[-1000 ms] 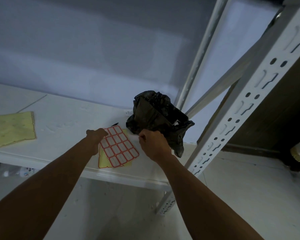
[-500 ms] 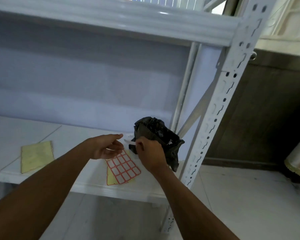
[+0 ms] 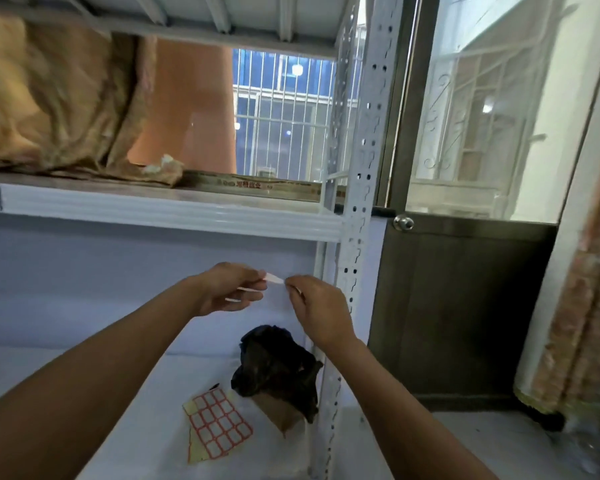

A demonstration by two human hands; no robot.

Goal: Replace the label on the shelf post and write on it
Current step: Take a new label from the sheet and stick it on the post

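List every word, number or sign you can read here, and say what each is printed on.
Nothing can be quoted.
Flat box on the upper shelf: red printed characters, too blurred to read.
Label sheet on the lower shelf: red-bordered blanks, no writing visible.
Small label pinched between the left hand and the right hand: no writing visible.
Shelf post: holes only, no text.
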